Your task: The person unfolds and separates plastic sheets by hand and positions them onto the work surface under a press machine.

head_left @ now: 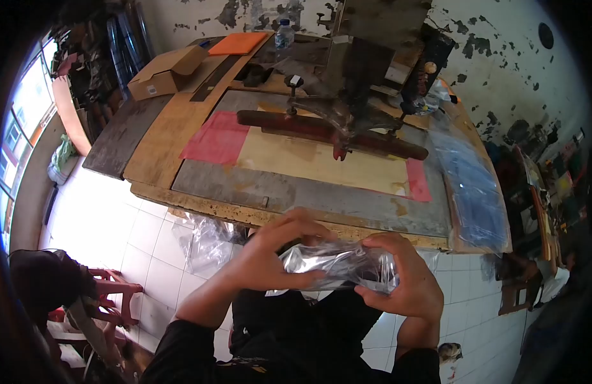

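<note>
Clear crinkled plastic (337, 264) is stretched between both hands, above the lap and just in front of the table edge. My left hand (273, 251) grips its left end, with the thumb in front and the fingers curled over the top. On the right end, my right hand (406, 275) pinches the plastic between thumb and fingers. Beyond the hands, a press with a long dark red bar (328, 133) stands over a grey plate (283, 197) bearing a yellowish sheet (296, 160) with pink sheets at both ends.
Flat clear plastic sheets (472, 192) lie on the table's right side. More plastic (206, 246) hangs below its front edge. A cardboard box (165, 72), orange sheet (238, 43) and bottle (284, 35) stand at the back. A person (46, 281) is at lower left by a red stool (120, 288).
</note>
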Demonstrator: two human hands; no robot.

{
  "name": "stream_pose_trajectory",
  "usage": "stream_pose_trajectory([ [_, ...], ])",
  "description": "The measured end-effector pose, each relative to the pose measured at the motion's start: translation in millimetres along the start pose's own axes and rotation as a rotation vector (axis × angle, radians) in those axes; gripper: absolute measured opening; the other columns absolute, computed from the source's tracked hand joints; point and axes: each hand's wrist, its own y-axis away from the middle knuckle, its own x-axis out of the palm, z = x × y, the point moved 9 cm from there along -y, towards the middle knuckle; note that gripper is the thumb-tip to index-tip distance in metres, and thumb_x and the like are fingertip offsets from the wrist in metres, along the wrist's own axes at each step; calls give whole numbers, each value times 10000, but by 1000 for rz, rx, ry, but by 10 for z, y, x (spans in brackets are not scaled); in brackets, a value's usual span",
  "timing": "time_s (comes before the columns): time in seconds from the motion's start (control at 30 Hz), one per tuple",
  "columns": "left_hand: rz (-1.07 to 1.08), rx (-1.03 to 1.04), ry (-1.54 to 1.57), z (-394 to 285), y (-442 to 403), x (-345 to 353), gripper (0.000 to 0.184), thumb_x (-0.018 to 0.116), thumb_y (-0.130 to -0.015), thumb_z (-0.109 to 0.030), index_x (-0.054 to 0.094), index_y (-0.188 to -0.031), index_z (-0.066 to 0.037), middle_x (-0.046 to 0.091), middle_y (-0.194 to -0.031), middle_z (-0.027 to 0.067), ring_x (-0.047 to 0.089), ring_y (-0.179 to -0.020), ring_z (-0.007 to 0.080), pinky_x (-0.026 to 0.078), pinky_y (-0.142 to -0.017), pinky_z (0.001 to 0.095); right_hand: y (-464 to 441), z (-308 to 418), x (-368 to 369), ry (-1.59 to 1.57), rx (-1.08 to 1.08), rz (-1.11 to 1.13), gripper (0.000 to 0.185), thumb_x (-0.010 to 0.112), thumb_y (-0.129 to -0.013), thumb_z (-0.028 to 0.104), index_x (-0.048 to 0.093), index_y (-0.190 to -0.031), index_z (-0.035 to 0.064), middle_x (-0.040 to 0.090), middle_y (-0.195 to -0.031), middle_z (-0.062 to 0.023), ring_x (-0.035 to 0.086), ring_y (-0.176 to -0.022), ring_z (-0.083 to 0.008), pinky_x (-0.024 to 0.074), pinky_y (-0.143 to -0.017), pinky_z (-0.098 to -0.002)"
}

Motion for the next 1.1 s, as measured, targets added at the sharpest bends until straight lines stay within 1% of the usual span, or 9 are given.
stream_pose_trajectory([
  [0.1,-24,-169,70,231,274,-101,752,954,-721,-192,627,-1382,-46,592,-1344,155,632,-1137,260,513,-1001,378,-12,-39,46,21,-25,-17,777,950,-709,149,590,-1387,31,641,-1342,-142,611,-1233,-313,485,-1069,-403],
  [0.23,-134,30,-188,-135,243,-138,1224,1007,-658,-434,347,-1616,-56,447,-1548,224,468,-1459,342,352,-1208,470,-160,89,255,-82,-163,18,751,944,-704,120,615,-1375,48,678,-1285,-122,644,-1210,-297,513,-1026,-398],
  [0.37,-87,-151,135,127,416,-6,1072,961,-735,-262,370,-1593,-11,553,-1447,190,624,-1284,311,468,-1110,432,-245,256,406,-99,-283,67,732,949,-714,174,627,-1365,89,710,-1277,-95,650,-1245,-307,464,-1071,-447],
  [0.47,-305,-151,142,183,764,-353,728,844,-796,-71,548,-1455,15,647,-1203,111,655,-1028,167,538,-913,341,-233,314,306,-25,-305,-3,706,934,-767,326,636,-1362,91,688,-1330,-99,631,-1274,-318,420,-1106,-491],
  [0.57,-461,-257,198,476,1441,-917,695,836,-715,-85,609,-1355,63,658,-1192,116,677,-934,198,530,-903,363,-106,-97,58,-49,-195,-225,690,876,-835,459,642,-1344,57,658,-1365,-119,592,-1305,-324,374,-1137,-515],
  [0.73,-877,-489,-105,519,2868,-2106,740,774,-789,-205,546,-1446,49,652,-1232,133,711,-1044,263,576,-934,403,100,-1252,7,228,3,-520,444,686,-1002,362,662,-1302,36,665,-1341,-138,598,-1272,-341,362,-1145,-478],
  [0.87,-968,-730,-250,733,3899,-2385,661,683,-845,-133,564,-1489,-44,660,-1118,64,640,-1060,169,528,-968,322,372,-1624,292,583,21,-623,301,563,-1075,245,708,-1224,27,733,-1303,-88,621,-1287,-312,376,-1127,-461],
  [0.97,-1279,-855,-33,1848,5438,-2423,651,762,-905,-142,544,-1510,-35,697,-1083,74,667,-914,144,556,-800,282,483,-1640,429,563,89,-805,295,519,-1096,215,731,-1194,35,745,-1299,-72,623,-1288,-302,356,-1141,-447],
  [1.1,-1119,-1323,-327,3235,6386,-1797,550,860,-865,-198,620,-1322,-8,726,-839,102,675,-675,154,536,-575,305,487,-1592,482,565,78,-861,312,495,-1108,210,727,-1209,28,734,-1327,-77,618,-1298,-301,347,-1146,-441],
])
